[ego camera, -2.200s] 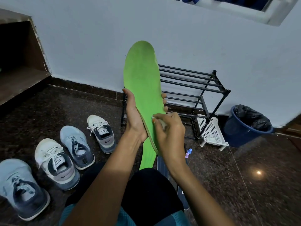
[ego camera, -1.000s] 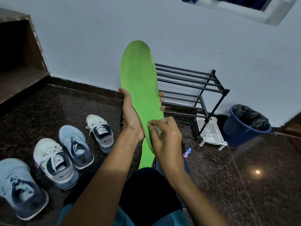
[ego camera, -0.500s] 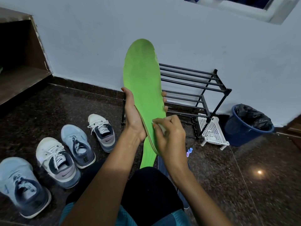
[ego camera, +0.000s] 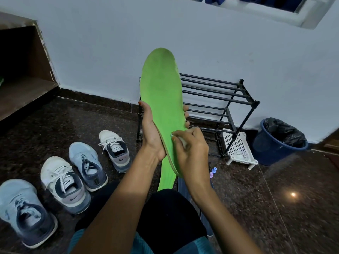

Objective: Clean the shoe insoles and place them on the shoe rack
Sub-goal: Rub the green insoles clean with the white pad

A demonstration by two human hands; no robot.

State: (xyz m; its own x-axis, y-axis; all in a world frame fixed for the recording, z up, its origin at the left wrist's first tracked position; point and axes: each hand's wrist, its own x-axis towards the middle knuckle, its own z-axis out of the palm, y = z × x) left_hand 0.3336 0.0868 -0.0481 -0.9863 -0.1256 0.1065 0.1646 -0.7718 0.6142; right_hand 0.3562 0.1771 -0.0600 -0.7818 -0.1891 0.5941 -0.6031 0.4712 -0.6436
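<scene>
Swoosh logos on two trainers; no words can be read
The far white trainer [ego camera: 114,150], at 8 o'clock in the view, bears a swoosh on its grey heel panel and a small tongue tag too blurred to read; the near white trainer [ego camera: 64,184], at 8 o'clock from it, bears the same heel swoosh

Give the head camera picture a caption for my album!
Left hand holds a green insole upright; right hand presses something white against it.
</scene>
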